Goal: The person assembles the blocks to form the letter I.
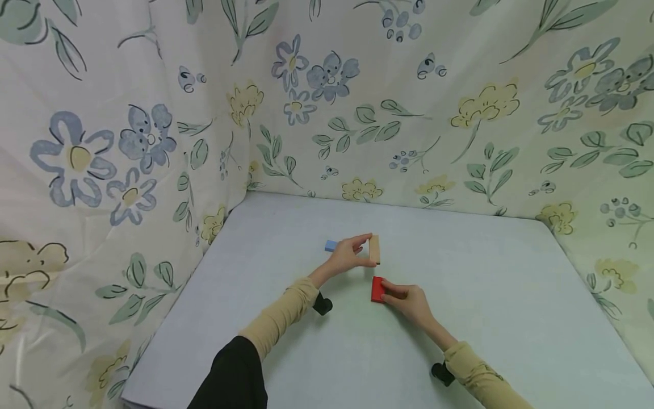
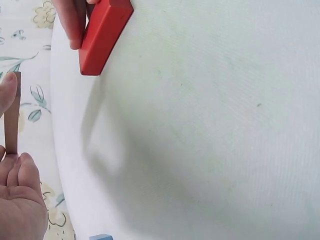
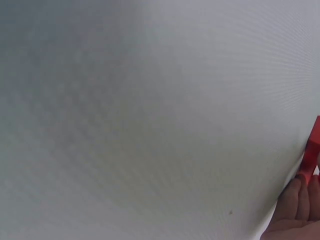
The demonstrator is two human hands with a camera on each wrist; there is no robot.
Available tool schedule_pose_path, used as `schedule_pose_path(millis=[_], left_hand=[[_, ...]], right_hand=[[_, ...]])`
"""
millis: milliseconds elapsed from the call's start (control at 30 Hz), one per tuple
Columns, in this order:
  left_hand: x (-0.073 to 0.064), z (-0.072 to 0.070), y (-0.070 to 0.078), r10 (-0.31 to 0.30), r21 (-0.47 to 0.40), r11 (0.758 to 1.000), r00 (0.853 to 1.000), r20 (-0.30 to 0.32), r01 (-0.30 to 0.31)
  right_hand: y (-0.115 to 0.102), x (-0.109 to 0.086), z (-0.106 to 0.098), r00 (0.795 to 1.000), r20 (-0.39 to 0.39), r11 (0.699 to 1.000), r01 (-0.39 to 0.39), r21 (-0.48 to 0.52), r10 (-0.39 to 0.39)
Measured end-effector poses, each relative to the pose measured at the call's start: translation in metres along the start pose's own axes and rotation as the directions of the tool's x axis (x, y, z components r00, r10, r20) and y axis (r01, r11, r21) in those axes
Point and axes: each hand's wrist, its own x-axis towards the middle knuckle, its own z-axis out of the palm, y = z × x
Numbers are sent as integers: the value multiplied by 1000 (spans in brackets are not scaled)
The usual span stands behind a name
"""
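My left hand (image 1: 348, 255) pinches a flat, natural-wood block (image 1: 375, 250) by its two ends, between thumb and fingers. In the left wrist view that wooden block (image 2: 12, 125) is held on edge at the far left. Nearer to me, my right hand (image 1: 413, 304) grips a red rectangular block (image 1: 377, 289) at its right side. The right wrist view catches only part of this red block (image 3: 312, 150), with fingers curled against it, close to the white surface. Behind the left hand lies a small blue block (image 1: 330, 245), partly hidden by that hand.
A white-covered table (image 1: 485, 295) spreads under both hands. Floral curtains (image 1: 368, 108) hang along its back and sides. Black wrist-camera mounts (image 1: 323, 304) stick out under the forearms.
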Motion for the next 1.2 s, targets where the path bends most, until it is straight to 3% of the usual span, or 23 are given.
schedule_pose_path(millis=[500,1200], left_hand=[[3,10,-10,-12,44,999,1000,-11,13],[5,16,-10,-19,78,997,999,39,16]], right_hand=[[-1,-1,0,1000,-11,1000,16,-2,-16],[-2,-1,-1,1000,-15,1000,24,-11,-24]])
